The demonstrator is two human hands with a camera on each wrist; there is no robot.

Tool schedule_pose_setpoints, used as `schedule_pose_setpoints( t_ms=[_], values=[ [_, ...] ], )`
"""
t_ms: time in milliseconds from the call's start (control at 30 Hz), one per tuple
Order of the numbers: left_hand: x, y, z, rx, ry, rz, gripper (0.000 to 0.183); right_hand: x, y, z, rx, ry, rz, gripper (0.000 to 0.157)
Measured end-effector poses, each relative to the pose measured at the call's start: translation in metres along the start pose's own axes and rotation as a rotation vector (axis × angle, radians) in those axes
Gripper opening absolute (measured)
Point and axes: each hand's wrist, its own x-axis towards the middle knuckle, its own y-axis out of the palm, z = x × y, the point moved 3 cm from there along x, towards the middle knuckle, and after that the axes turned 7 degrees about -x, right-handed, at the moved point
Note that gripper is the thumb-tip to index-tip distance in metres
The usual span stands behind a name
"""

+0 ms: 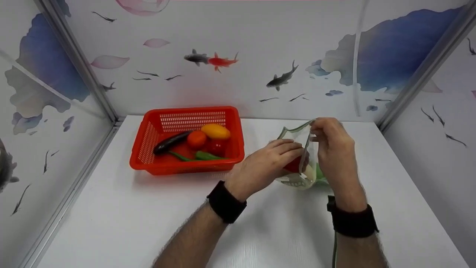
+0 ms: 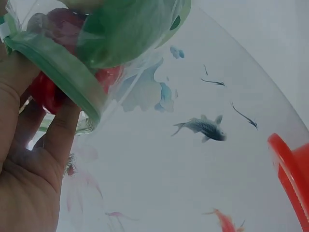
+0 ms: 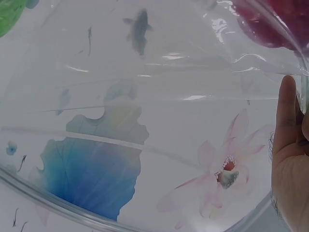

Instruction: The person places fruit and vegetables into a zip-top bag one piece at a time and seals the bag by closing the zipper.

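My left hand (image 1: 264,163) reaches into the mouth of a clear plastic bag (image 1: 297,130) with a green edge. Its fingers hold a red rounded thing (image 2: 46,94), mostly covered by fingers and film. In the right wrist view, a dark red lobed thing (image 3: 275,21) shows through the plastic; its kind is unclear. My right hand (image 1: 334,149) pinches the bag's upper edge, keeping it raised and spread. Inside the bag, a large green thing (image 2: 116,36) shows through in the left wrist view, and a pale thing (image 1: 309,172) lies low in the head view.
Left on the white table (image 1: 148,216) stands a red plastic basket (image 1: 186,169). It holds an eggplant (image 1: 171,143), a tomato-like orange-red fruit (image 1: 196,139), a yellow mango-like fruit (image 1: 215,131), a red round item (image 1: 216,148) and green pods (image 1: 208,156). Printed walls enclose the table's back and sides.
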Motion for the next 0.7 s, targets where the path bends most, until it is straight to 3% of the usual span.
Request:
schedule_pose_setpoints(
  t_ms=[200,400,600,700],
  values=[
    [0.006,0.008,0.0,0.033,-0.006,0.07,0.05,-0.001,-0.002,0.002,0.006,0.001,-0.005,0.019],
    [0.009,0.014,0.003,0.067,-0.076,0.096,0.043,-0.001,0.001,0.004,-0.018,0.001,0.019,0.024],
    [0.007,0.015,0.005,0.045,-0.176,0.086,0.061,-0.002,0.003,0.007,-0.024,0.0,0.022,0.026],
    [0.005,0.01,0.005,0.009,-0.167,0.087,0.068,-0.002,0.002,0.005,-0.031,0.001,0.002,0.024]
  ],
)
